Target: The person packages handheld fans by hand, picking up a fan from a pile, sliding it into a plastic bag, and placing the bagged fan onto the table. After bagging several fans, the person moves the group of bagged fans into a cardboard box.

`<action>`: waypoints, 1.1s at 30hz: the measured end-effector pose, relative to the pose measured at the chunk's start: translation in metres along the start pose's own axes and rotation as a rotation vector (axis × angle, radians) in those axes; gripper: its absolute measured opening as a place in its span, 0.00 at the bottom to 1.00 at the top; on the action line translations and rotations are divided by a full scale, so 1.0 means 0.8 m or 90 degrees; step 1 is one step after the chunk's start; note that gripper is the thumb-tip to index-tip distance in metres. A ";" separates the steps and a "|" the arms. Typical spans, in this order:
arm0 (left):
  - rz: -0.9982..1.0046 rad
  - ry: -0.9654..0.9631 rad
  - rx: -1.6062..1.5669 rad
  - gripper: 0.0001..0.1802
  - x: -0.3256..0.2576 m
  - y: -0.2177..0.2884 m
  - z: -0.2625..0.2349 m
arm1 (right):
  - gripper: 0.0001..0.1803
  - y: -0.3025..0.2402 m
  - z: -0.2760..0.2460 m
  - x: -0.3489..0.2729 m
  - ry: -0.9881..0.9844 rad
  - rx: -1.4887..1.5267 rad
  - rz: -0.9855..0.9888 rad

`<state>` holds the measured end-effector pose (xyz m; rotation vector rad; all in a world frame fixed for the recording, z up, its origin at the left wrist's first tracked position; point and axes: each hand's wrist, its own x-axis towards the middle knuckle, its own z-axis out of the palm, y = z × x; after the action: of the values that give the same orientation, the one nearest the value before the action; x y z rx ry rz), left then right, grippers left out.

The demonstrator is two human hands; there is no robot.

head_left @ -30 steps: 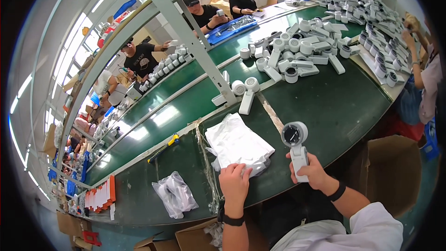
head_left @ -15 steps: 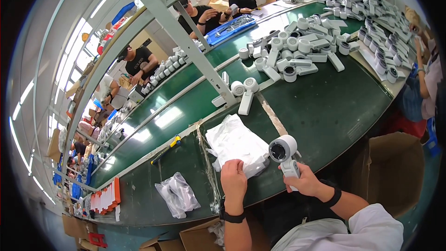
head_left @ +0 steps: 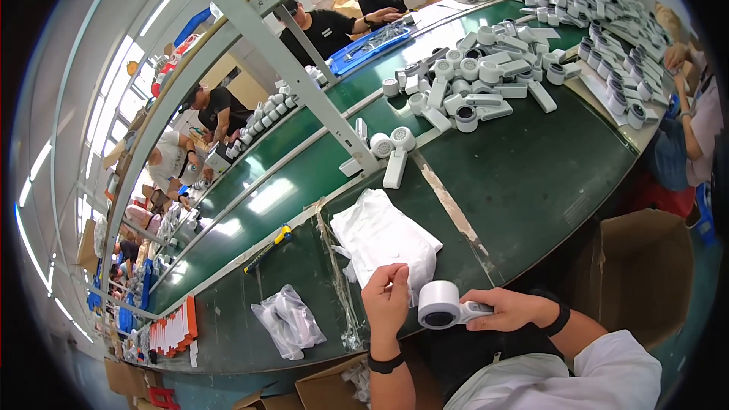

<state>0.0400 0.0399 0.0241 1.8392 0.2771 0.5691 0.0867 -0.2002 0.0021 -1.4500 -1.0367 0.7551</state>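
Observation:
My right hand (head_left: 497, 311) is closed round the grey handle of a white handheld fan (head_left: 439, 298). The fan lies sideways in that grip, its round head with a dark centre pointing left and tilted toward me. Beside it, my left hand (head_left: 385, 302) has its thumb and fingers pressed together at the near edge of a stack of white plastic bags (head_left: 383, 235). Whether anything is pinched between those fingertips I cannot make out. Left of the stack, a clear plastic bag with pale items inside (head_left: 288, 323) lies on the green table (head_left: 547, 205).
A heap of similar fans (head_left: 474, 76) covers the table's far side, with a few loose fans (head_left: 395, 167) nearer. A yellow-and-black tool (head_left: 269, 247) lies left of the bags. A metal post (head_left: 304, 83) rises mid-table. At right stands an open cardboard box (head_left: 645, 281). Other people work around.
My right hand has lowered the fan toward me and turned it from upright to sideways. My left hand stays by the white bags, its fingers still together.

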 end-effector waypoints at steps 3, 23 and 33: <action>-0.082 -0.018 -0.080 0.10 -0.005 0.010 0.007 | 0.24 -0.007 -0.004 0.000 0.010 0.038 0.051; -0.126 0.003 -0.264 0.11 -0.029 -0.014 0.023 | 0.36 -0.001 -0.004 0.031 0.162 0.295 0.062; -0.129 -0.041 -0.419 0.07 -0.039 -0.008 0.044 | 0.19 0.005 0.023 0.077 0.533 0.207 0.039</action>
<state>0.0316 -0.0013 0.0016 1.1750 0.1977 0.3945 0.0960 -0.1366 0.0019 -1.3193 -0.2138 0.2717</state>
